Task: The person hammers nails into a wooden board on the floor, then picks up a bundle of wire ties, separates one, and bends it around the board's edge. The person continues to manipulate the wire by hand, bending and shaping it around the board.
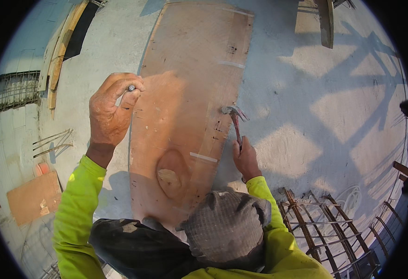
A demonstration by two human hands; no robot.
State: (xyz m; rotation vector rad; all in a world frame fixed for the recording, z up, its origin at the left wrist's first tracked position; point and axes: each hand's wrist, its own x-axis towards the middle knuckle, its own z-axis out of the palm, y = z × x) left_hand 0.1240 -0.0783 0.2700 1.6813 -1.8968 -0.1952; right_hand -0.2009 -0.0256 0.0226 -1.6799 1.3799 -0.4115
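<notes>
1. Left hand [113, 108] pinches a small grey metal piece [131, 88] near the long brown plywood sheet [190, 93]'s left edge.
2. Right hand [246, 160] wraps a red-handled steel claw hammer [236, 124] by its right edge.
3. Piece apparently unfixed; overall progress unclear.

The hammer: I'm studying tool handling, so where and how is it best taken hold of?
Probably by the handle, at the end away from the metal head, coming from the view's lower side. The slim handle runs back that way and suits wrapped fingers; the right hand holds it there.
</notes>
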